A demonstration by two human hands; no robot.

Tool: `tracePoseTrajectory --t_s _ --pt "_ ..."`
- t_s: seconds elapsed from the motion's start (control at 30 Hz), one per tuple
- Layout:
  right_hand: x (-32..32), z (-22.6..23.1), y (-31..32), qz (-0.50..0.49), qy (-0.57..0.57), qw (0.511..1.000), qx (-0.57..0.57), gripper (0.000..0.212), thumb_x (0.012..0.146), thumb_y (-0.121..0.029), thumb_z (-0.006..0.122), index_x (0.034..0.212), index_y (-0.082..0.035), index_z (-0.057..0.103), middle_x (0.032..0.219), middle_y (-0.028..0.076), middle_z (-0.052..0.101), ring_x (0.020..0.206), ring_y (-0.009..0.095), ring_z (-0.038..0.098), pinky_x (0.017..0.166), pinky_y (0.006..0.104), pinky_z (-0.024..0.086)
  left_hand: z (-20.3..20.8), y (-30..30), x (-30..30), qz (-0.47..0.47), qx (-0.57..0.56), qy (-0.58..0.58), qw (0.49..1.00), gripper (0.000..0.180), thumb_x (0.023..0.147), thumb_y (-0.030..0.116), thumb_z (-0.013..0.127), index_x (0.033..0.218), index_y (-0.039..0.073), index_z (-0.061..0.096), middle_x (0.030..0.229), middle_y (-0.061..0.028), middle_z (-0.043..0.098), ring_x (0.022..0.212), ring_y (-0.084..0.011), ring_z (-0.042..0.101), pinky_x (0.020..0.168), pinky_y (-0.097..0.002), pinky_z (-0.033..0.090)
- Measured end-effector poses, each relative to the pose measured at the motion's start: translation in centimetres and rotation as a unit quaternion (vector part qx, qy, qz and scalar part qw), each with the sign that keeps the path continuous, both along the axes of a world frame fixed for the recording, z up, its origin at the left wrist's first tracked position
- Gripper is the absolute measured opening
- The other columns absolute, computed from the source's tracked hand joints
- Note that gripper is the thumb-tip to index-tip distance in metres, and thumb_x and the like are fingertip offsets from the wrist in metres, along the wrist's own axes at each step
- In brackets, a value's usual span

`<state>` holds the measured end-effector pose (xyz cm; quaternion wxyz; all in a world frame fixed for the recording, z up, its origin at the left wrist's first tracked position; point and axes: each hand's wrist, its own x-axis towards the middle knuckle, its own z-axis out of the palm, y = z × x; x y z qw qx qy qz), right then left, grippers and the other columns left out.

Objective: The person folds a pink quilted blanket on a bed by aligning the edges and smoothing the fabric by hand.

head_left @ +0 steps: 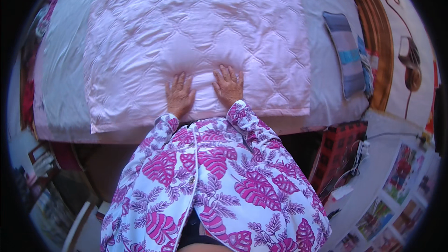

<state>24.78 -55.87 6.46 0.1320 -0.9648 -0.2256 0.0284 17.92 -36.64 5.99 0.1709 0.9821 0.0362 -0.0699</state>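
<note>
A pale pink quilt [135,60] with a stitched wavy pattern lies spread over the bed, its near edge close to my body. My left hand [180,94] rests flat on it just left of the middle, fingers spread. Beside it, a short gap to the right, my right hand [228,84] also presses flat on the quilt with fingers apart. Neither hand holds anything. The cloth puffs up slightly just beyond my fingertips and shows small wrinkles across its surface.
Around the quilt shows the light bed sheet [65,65]. A striped blue-grey pillow [344,53] lies at the right by the brown wooden headboard [378,32]. Near the bed's right corner stands a red-and-black checked box [338,154] with cables. Pictures [403,172] cover the lower-right surface.
</note>
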Motion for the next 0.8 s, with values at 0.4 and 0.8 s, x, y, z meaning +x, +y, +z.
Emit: tracePoseTrajectory --t_s 0.4,0.8 --pt "2.9 1.9 -15.7 -0.236 -0.102 0.954 -0.154 0.039 0.082 -0.037 0.052 0.117 -0.022 0.056 0.128 0.001 0.047 0.123 0.024 0.036 0.101 0.0542 0.022 0.2 0.4 0.2 -0.007 0.037 0.018 0.999 0.053 0.084 0.034 0.045 0.133 0.014 0.039 0.141 -0.0116 0.032 0.132 -0.0294 0.024 0.106 -0.0538 0.01" --pt "3.4 -0.4 -13.3 -0.293 -0.09 0.949 -0.077 0.04 0.084 -0.036 0.05 0.122 -0.024 0.052 0.13 0.001 0.046 0.123 0.021 0.037 0.103 0.0502 0.018 -0.1 3.3 0.3 -0.023 0.047 0.037 0.998 0.055 0.085 0.033 0.044 0.135 0.014 0.035 0.143 -0.0125 0.028 0.132 -0.0315 0.022 0.105 -0.0544 0.011"
